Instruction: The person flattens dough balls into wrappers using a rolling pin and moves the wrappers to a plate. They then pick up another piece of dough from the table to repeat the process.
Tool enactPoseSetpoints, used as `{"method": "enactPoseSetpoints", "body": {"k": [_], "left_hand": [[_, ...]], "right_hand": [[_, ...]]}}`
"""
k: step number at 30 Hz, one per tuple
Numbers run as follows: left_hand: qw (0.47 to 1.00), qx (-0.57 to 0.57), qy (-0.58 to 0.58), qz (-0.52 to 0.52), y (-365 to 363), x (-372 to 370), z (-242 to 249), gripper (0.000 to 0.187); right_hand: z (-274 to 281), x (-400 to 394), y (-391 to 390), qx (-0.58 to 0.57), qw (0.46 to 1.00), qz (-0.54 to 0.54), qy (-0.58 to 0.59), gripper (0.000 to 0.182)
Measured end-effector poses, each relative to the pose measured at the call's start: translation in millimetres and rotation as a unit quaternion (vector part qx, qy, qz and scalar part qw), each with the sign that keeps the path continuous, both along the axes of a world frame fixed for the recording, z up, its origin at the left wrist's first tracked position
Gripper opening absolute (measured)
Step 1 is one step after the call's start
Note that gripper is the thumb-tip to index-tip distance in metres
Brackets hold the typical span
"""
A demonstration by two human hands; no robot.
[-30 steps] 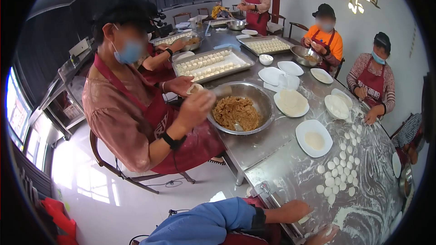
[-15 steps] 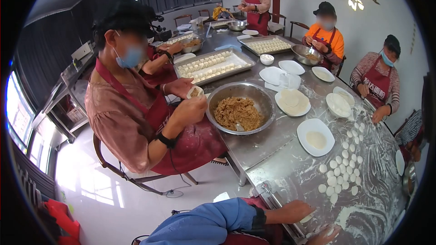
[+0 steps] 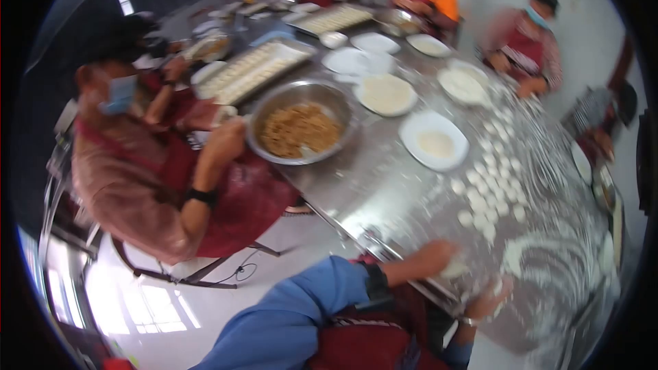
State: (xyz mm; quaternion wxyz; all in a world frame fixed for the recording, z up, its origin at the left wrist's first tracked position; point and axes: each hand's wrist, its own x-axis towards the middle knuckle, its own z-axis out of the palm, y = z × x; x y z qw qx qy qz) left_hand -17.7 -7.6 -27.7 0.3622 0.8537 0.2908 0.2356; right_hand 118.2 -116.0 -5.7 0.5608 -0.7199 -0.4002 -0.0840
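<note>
My left hand (image 3: 435,259), reaching out of a blue sleeve with a dark cuff, is curled over the floury table edge. Its fingers seem to grip the rim of a thin, pale dough wrapper (image 3: 455,268), though motion blurs the contact. Close by, my right hand (image 3: 489,301) is low over the tabletop, with a band at its wrist. Its fingers are smeared, and anything beneath them is hidden. Several small dough pieces (image 3: 488,195) lie in a cluster beyond both hands. A white plate (image 3: 445,159) with a round wrapper on it stands past my left hand.
The steel table (image 3: 370,199) carries a metal bowl of brown filling (image 3: 301,127), a tray of dumplings (image 3: 257,72) and a plate of stacked wrappers (image 3: 385,94). A seated co-worker (image 3: 137,185) is at the left. Other people work around the far side.
My view has swung, so the table and co-workers appear further left and mostly higher. My hands appear higher in the picture, and more of my right wrist and apron shows.
</note>
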Motion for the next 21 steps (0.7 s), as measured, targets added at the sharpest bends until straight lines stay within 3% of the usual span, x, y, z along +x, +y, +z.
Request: {"method": "enactPoseSetpoints", "body": {"k": [1,2,3,4,5,7,8,10,14,19,21], "left_hand": [[0.999,-0.013,0.045,-0.014,6.8,-0.6,9.3,0.022],[1.0,0.023,0.012,0.005,10.8,0.9,5.6,0.021],[0.999,0.033,-0.027,0.003,16.3,1.4,9.4,0.017],[0.998,0.028,-0.058,-0.024,22.0,1.9,18.4,0.013],[0.994,0.003,-0.088,-0.063,28.3,3.7,13.4,0.013],[0.992,0.011,0.009,-0.123,38.5,3.5,10.8,0.014],[0.99,0.015,0.075,-0.116,38.4,0.2,17.5,0.015],[0.988,0.009,0.102,-0.116,36.8,1.3,28.8,0.016],[0.978,0.011,0.16,-0.137,26.4,2.8,43.1,0.016],[0.973,0.066,0.163,-0.149,16.4,20.4,35.9,0.014],[0.979,0.069,0.185,-0.057,17.3,25.6,34.7,0.015]], "right_hand": [[8.5,-5.8,1.3,-0.004,1.0,0.001,0.027,0.024],[3.9,-1.0,1.5,0.004,1.0,0.013,-0.015,0.021],[9.8,-7.1,4.0,0.03,0.998,0.021,0.045,0.019],[13.7,-3.9,0.6,-0.013,1.0,0.024,0.003,0.018],[12.0,-2.8,2.1,0.023,0.999,0.031,-0.031,0.016],[17.6,-7.1,-1.0,0.009,0.984,0.077,0.161,0.015],[23.5,-12.3,-4.4,0.002,0.985,0.065,0.157,0.015],[41.2,-17.0,-2.3,0.015,0.957,0.11,0.267,0.014],[46.1,-12.4,-4.5,-0.007,0.984,0.107,0.141,0.013],[16.0,17.8,64.6,-0.007,0.994,0.081,0.068,0.011],[11.2,20.1,67.7,-0.006,0.996,0.076,0.052,0.011]]}}
